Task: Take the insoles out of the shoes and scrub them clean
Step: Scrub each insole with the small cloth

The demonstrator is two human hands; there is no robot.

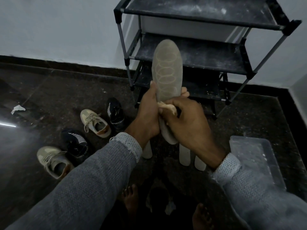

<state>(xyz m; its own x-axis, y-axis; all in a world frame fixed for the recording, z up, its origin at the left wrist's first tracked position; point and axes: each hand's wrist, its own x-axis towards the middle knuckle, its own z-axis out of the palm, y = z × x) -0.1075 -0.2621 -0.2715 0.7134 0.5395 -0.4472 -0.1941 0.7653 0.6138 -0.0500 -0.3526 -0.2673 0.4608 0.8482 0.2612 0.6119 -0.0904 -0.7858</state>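
Upright, insole [167, 70] above left hand [147, 115] grip

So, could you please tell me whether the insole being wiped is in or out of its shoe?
Out: the insole is held up in the air by the left hand.

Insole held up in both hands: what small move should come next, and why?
Probably a cloth stroke from the heel end up toward the toe. The left hand grips the insole low on its edge, the right hand pinches a cloth against it near the heel, and the patterned upper stretch lies bare above the cloth.
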